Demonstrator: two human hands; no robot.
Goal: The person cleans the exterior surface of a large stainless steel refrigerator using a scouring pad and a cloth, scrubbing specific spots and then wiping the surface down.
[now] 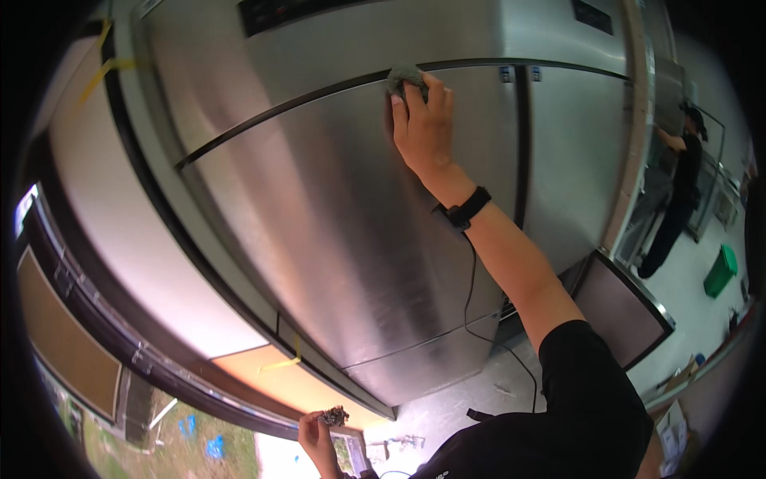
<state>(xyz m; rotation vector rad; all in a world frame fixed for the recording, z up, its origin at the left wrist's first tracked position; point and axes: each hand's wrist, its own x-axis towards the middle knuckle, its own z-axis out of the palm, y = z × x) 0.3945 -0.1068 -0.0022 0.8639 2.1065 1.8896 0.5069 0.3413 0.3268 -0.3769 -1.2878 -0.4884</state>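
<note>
A large stainless steel cabinet door [353,227] fills the middle of the head view. My right hand [426,123] presses a grey-green pad [404,81], perhaps a cloth or scouring pad, to the door's top edge by the dark horizontal gap. A black strap with a small device [470,209] sits on that wrist, and a cable runs down from it. Low in the view, my left hand [317,440] holds a dark, curly tuft [334,416] that looks like a metal scourer, away from the door.
To the right stands a narrower steel door [574,155]. A dark panel with a metal edge [622,311] leans low beside it. Farther right, a person in black [685,179] works at metal equipment, near a green bin [720,271]. Grass shows outside at lower left.
</note>
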